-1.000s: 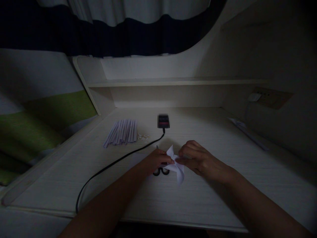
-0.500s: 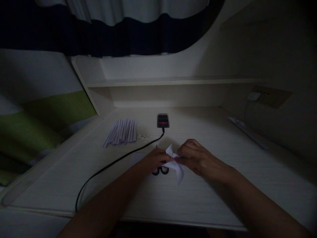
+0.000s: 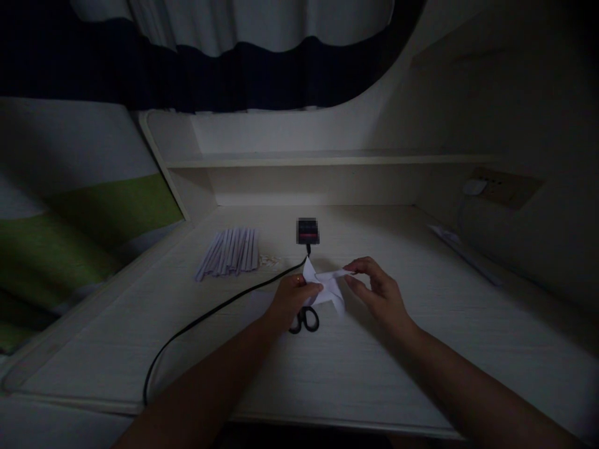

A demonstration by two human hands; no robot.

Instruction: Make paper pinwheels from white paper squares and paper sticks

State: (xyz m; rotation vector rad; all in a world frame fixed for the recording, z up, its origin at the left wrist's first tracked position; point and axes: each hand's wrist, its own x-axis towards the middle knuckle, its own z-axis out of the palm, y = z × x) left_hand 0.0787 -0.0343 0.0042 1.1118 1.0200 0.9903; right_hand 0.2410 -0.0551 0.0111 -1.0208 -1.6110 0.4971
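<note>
A white paper pinwheel (image 3: 330, 290) with folded, pointed blades is held just above the desk. My left hand (image 3: 291, 299) grips it from the left, thumb pressed on the paper near its centre; a ring shows on one finger. At the tip of the right-hand blade, the thumb and index finger of my right hand (image 3: 380, 292) close on the paper, the other fingers curled. Beneath the pinwheel lie scissors, their black handles (image 3: 309, 319) showing and their blades hidden by my left hand and the paper.
Rolled paper sticks (image 3: 230, 252) lie in a row at the left, beside small pale pieces (image 3: 270, 260). A black cable (image 3: 219, 304) runs from a small dark device (image 3: 307, 231) to the front edge. White paper (image 3: 257, 302) lies by my left wrist. A long thin strip (image 3: 463, 254) rests at the right.
My left thumb has come onto the pinwheel's face. My right hand has moved from near its centre out to a blade tip, and the pinwheel has turned more toward me.
</note>
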